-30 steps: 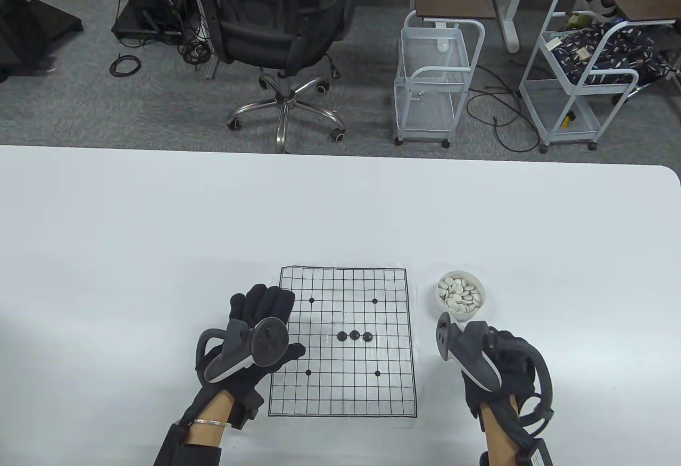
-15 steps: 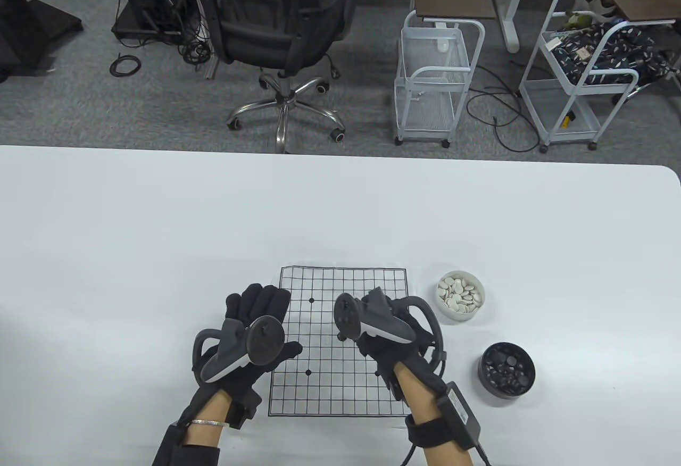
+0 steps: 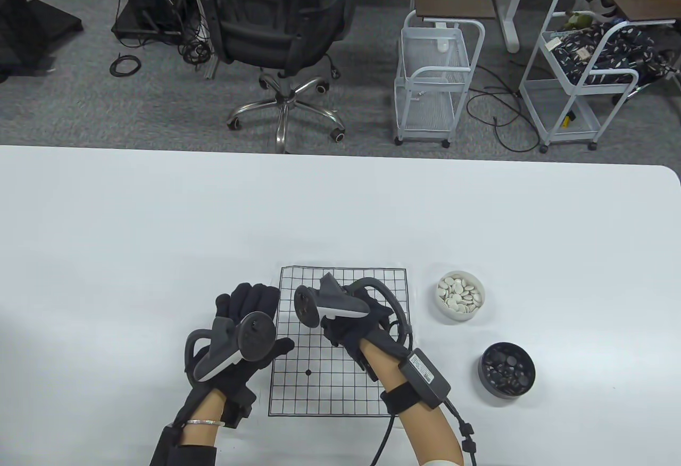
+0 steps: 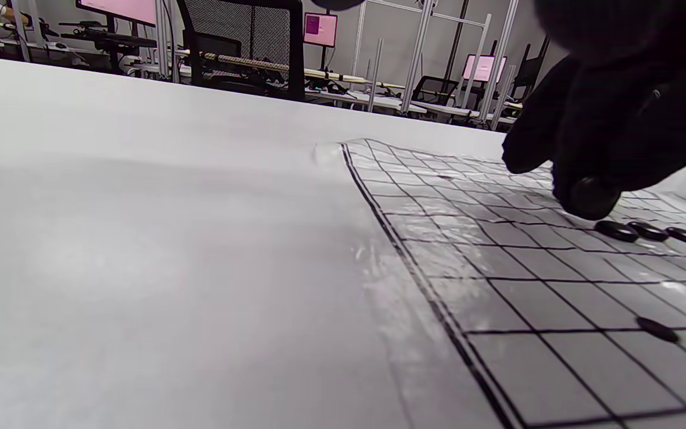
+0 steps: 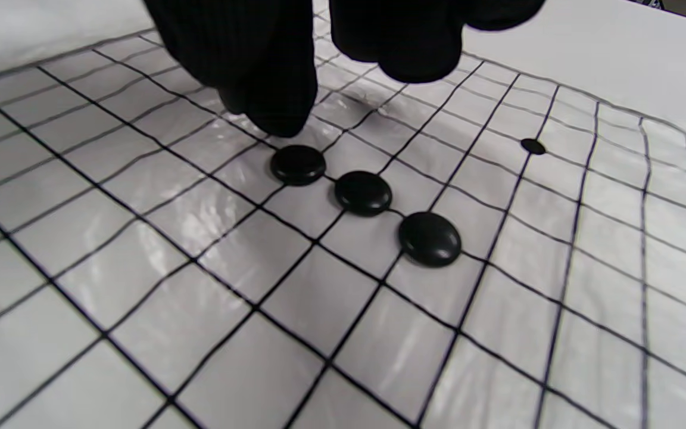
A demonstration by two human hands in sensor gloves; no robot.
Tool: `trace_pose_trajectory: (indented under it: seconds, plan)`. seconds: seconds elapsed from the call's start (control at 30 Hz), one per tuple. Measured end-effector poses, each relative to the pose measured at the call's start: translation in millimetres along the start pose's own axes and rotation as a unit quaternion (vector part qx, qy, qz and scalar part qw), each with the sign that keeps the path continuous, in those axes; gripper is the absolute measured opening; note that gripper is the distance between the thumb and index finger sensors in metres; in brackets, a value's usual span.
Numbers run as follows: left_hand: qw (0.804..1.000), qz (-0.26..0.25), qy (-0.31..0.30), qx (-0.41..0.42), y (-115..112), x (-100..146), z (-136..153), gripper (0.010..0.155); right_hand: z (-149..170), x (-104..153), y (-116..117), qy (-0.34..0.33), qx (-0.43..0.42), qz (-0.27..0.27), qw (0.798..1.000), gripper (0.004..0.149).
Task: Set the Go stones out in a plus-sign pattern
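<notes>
The Go board (image 3: 340,391) is a thin printed grid sheet lying on the white table. Three black stones (image 5: 362,192) lie in a short row near its centre, also seen in the left wrist view (image 4: 648,231). In the table view my right hand (image 3: 340,330) hides them. It hovers low over the board's centre and pinches a black stone (image 4: 590,196) at its fingertips (image 5: 271,107), just beyond the row's end stone (image 5: 298,164). My left hand (image 3: 247,309) lies flat and empty, fingers spread, at the board's left edge.
A white bowl of white stones (image 3: 461,296) stands right of the board. A dark bowl of black stones (image 3: 508,369) stands nearer me on the right. Printed star dots (image 3: 308,372) mark the grid. An office chair (image 3: 287,30) and carts stand beyond the table.
My right hand left the black-stone bowl and moved left over the board's centre, uncovering the bowl and hiding the row of stones. My left hand slid slightly left.
</notes>
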State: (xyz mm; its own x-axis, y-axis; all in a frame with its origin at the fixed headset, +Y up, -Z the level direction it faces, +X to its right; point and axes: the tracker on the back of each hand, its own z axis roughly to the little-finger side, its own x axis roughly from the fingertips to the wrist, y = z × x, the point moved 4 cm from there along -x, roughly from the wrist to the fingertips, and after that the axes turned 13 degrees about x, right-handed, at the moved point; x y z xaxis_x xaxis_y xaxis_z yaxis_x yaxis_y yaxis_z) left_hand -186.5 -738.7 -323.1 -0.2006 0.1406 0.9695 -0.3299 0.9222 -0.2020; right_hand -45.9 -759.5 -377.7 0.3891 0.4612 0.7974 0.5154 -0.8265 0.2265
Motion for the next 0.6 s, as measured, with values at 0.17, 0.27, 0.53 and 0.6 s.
trace_pose_trajectory:
  seconds: [0.17, 0.27, 0.53, 0.6]
  plan:
    - [1.0, 0.0, 0.011, 0.003, 0.0, 0.0, 4.7, 0.091, -4.5, -4.3, -0.9, -0.009, 0.018, -0.006, 1.0, 0.04]
    - [1.0, 0.001, 0.014, 0.003, 0.1, 0.1, 5.9, 0.091, -6.5, -5.3, -1.7, -0.012, 0.028, -0.013, 0.999, 0.039]
    - [1.0, 0.003, 0.021, 0.002, 0.9, 1.3, 6.1, 0.091, -12.3, -6.9, -3.0, -0.005, 0.067, -0.021, 0.998, 0.038]
    - [1.0, 0.004, 0.021, 0.001, 0.8, 1.3, 6.2, 0.091, -13.0, -6.3, -3.0, 0.002, 0.079, -0.02, 0.997, 0.039]
